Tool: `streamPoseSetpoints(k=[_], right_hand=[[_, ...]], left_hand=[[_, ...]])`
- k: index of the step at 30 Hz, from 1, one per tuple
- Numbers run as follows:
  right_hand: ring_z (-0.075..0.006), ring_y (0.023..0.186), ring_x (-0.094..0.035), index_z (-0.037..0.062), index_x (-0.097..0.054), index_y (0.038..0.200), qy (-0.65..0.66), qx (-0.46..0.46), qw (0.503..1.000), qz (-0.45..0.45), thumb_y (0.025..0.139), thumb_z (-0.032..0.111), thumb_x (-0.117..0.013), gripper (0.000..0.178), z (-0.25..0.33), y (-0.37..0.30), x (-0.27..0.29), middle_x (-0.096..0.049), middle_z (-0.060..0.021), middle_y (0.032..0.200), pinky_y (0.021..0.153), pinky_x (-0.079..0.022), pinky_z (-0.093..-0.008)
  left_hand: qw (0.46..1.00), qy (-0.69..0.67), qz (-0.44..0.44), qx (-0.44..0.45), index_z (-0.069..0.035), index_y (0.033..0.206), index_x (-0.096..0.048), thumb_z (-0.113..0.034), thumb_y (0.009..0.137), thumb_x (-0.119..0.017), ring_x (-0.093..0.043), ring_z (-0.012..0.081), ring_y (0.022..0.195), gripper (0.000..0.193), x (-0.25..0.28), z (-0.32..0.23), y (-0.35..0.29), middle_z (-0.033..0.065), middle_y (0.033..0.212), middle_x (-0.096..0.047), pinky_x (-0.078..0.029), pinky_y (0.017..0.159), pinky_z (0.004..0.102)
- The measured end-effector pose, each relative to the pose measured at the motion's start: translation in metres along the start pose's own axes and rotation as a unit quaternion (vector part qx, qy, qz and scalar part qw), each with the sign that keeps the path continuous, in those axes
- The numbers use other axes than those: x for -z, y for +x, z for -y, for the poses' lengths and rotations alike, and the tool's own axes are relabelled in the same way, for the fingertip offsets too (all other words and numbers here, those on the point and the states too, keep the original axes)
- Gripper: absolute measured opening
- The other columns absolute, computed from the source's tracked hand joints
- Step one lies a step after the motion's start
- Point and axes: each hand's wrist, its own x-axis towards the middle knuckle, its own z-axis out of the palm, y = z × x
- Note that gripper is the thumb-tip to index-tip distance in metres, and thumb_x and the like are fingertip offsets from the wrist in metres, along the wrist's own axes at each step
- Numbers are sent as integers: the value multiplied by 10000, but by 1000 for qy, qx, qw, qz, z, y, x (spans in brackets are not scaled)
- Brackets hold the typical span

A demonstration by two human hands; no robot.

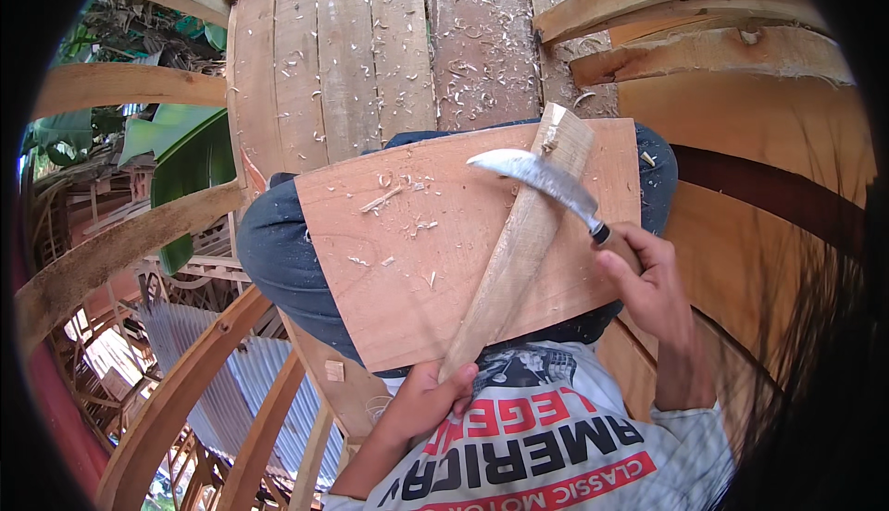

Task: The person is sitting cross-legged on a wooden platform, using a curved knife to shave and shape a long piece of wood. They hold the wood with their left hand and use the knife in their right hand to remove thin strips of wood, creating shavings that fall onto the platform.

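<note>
Apparently you're shaving the stick (507, 275), left hand (430, 402) closed round its near end, right hand (646, 281) closed on the knife (554, 180). The next stroke wants steady support.

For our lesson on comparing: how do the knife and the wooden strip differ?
The wooden strip is long and straight; the knife has a curved blade. The strip is pale wood, while the knife pairs a silvery blade with a brown handle. The left hand grips the strip; the right hand holds the knife. Both are hand-held.
</note>
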Motion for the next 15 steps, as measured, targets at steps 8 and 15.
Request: streamPoseSetpoints(k=[8,15], right_hand=[[-48,709,-530,-46,-629,954,-20,59,980,189,858,125,-653,198,-10,-10,-2,-611,4,764,619,-437,-215],[-58,755,-515,-47,-613,1005,12,-14,993,-120,868,129,-618,224,-7,1,0,-604,2,816,669,-434,-223]], left_hand=[[1000,2,20,-4,-47,735,-513,-258,976,-505,-450,69,535,321,1,4,1,-10,584,-483,-378,521,226],[1000,-2,8,-29,-38,779,-513,-253,977,-502,-451,71,530,293,-1,5,0,-3,599,-482,-374,513,224]])
